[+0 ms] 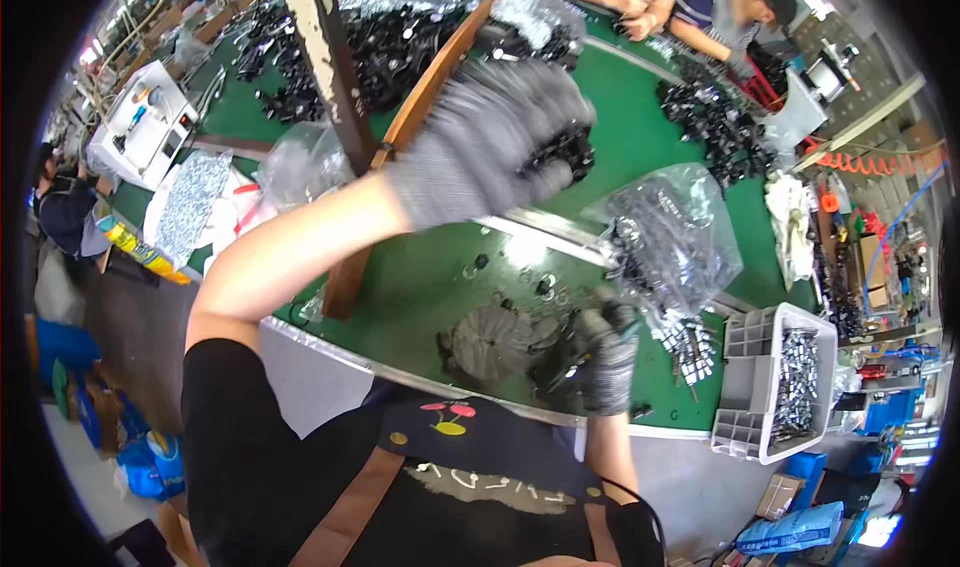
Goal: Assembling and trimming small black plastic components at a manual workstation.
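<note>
My left hand (480, 142), in a grey knitted glove and blurred by motion, is raised over the middle of the green workbench (625, 117). Its fingers curl round a small clump of black parts (568, 157). Lower down, near the front edge, my right hand (608, 362) wears a similar glove with a darker finger area. Its fingers are bent beside some dark parts (560, 357); what lies between them is hidden. A round grey fluted piece (490, 342) lies on the bench to the left of that hand, with small black rings (482, 262) farther back.
A clear bag of black parts (675, 237) stands right of centre, by loose metal pieces (690, 347). A grey crate (745, 377) holds metal parts. A wooden divider (435, 77) and metal post (330, 57) rise at left. Black parts (385, 52) heap behind; co-workers' hands (640, 12) work across.
</note>
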A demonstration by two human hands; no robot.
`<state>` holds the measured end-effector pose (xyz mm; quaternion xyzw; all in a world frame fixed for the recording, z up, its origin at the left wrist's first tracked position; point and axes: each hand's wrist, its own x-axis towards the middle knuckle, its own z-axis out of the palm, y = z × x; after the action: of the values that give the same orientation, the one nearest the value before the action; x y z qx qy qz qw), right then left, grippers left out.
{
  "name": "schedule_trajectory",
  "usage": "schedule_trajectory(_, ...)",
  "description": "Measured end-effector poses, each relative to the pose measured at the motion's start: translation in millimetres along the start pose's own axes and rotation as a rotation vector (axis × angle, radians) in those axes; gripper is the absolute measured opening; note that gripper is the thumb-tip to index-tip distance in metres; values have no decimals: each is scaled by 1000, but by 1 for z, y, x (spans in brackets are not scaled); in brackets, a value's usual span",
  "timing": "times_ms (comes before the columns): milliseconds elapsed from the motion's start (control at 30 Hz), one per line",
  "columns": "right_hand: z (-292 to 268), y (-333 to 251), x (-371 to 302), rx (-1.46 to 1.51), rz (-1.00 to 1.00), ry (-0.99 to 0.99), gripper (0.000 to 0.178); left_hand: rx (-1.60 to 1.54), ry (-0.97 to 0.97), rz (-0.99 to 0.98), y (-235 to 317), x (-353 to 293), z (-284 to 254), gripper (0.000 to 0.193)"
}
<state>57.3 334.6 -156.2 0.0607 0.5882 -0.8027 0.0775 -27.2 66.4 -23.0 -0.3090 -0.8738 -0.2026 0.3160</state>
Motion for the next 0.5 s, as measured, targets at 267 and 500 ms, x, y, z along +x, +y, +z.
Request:
schedule_trajectory(267, 4, 17, -30, -482, -134, -109, 32, 373, -559, -309, -82, 75, 196, 84)
schedule_trajectory(500, -23, 14, -40, -174, -18, 1, 34, 449, -891, -450, -67, 50, 206, 78)
